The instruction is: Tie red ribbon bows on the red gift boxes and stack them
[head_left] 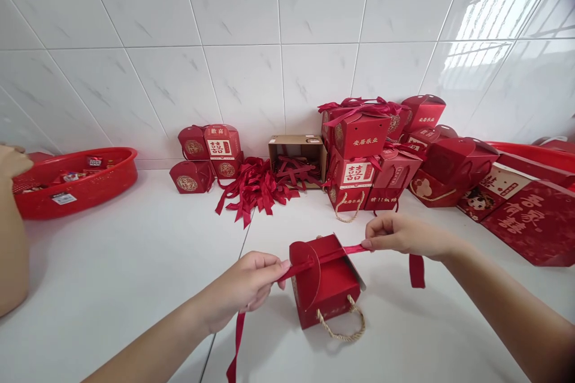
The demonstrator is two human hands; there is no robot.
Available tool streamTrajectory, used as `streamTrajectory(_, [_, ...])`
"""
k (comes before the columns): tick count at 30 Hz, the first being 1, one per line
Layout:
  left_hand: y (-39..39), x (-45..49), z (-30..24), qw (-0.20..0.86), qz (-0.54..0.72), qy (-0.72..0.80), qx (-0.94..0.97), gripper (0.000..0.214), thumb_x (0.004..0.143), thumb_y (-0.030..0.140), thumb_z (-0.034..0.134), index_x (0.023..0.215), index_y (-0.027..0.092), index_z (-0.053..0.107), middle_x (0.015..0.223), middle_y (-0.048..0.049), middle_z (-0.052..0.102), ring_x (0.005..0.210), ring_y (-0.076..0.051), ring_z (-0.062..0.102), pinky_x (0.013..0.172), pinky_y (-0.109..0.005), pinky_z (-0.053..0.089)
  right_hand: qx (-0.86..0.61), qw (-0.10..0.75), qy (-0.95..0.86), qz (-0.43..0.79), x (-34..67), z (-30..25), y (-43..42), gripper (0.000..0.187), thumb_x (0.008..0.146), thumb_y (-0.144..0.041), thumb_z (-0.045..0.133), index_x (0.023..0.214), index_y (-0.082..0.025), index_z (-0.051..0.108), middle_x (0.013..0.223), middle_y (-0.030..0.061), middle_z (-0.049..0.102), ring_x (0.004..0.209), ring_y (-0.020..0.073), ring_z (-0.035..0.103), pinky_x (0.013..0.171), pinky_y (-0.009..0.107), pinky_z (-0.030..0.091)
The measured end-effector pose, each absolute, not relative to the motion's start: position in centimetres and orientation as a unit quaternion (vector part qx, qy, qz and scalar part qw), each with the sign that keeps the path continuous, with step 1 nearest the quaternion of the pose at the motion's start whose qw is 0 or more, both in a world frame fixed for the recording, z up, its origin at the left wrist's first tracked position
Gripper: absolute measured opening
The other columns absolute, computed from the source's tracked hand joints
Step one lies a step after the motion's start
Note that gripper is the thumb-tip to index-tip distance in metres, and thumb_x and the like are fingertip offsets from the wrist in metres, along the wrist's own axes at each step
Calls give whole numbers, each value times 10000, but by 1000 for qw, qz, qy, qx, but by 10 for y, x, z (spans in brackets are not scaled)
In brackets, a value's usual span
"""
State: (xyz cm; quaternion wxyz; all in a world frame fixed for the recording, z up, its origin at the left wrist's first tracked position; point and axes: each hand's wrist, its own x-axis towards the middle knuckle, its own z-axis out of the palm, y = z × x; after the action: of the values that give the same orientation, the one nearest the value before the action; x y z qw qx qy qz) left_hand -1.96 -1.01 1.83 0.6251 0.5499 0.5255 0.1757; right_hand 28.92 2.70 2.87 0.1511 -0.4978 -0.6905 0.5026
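Note:
A red gift box (330, 284) with a twisted gold cord handle (344, 335) stands on the white table in front of me. Across its top runs a red ribbon (332, 256), stretched between my two hands. My left hand (256, 278) pinches the ribbon at the box's left side, and a loose end hangs below that hand. At the right, my right hand (398, 234) pinches the other part, its tail dangling under the wrist. One rounded flap lies over the top; the far right flap sticks out past the edge.
Loose red ribbons (254, 188) lie in a pile by an open cardboard box (297, 140) holding more. Stacked red boxes (359, 173) stand at the right, smaller ones (193, 176) at the left. A red basket (81, 191) holds wrapped sweets. A person's arm (13, 239) shows at far left.

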Motion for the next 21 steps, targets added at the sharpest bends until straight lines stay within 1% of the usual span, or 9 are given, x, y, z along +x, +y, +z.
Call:
streamTrajectory(3, [-10, -19, 10, 621, 171, 531, 551, 453, 799, 611, 532, 634, 210, 402, 383, 118, 259, 373, -68, 203, 451, -238, 191, -490, 146, -677, 528, 288, 20, 28, 328, 745, -480, 664, 663, -174, 577, 595, -39, 367, 539, 85, 248, 477, 272, 139])
streamTrajectory(7, [-11, -21, 2, 575, 170, 538, 592, 480, 830, 624, 461, 613, 207, 363, 392, 81, 402, 421, -92, 334, 545, -249, 290, -465, 145, -665, 566, 287, 2, 31, 361, 735, -509, 674, 666, -170, 570, 588, -54, 346, 522, 73, 219, 468, 266, 113])
streamTrajectory(9, [-12, -22, -2, 549, 165, 545, 612, 479, 843, 615, 441, 609, 206, 360, 416, 62, 462, 450, -99, 336, 573, -254, 296, -451, 140, -656, 589, 287, -8, 33, 366, 732, -515, 680, 683, -167, 579, 584, -59, 345, 508, 67, 208, 461, 265, 103])
streamTrajectory(11, [-14, -24, -6, 530, 157, 551, 625, 475, 849, 615, 423, 613, 209, 351, 434, 55, 483, 468, -105, 311, 569, -254, 289, -436, 142, -643, 613, 288, -16, 34, 365, 733, -513, 684, 703, -162, 591, 568, -70, 329, 490, 60, 188, 457, 265, 90])
streamTrajectory(13, [-14, -25, -10, 511, 158, 552, 639, 475, 855, 616, 406, 617, 209, 349, 464, 48, 503, 486, -111, 303, 559, -251, 286, -422, 151, -629, 635, 288, -22, 35, 364, 729, -507, 695, 710, -158, 592, 549, -82, 305, 478, 55, 172, 458, 264, 86])
streamTrajectory(16, [-13, -27, -16, 483, 170, 554, 657, 479, 869, 608, 382, 610, 204, 381, 526, 30, 545, 515, -123, 359, 566, -251, 301, -419, 163, -614, 649, 288, -27, 34, 381, 711, -514, 713, 698, -158, 577, 526, -94, 275, 477, 55, 165, 465, 261, 89])
streamTrajectory(21, [-11, -27, -28, 457, 201, 557, 663, 489, 896, 575, 334, 589, 206, 429, 549, 11, 562, 572, -159, 469, 633, -270, 360, -419, 186, -624, 633, 282, -31, 29, 388, 725, -526, 700, 698, -159, 576, 562, -79, 328, 501, 64, 189, 474, 260, 115])
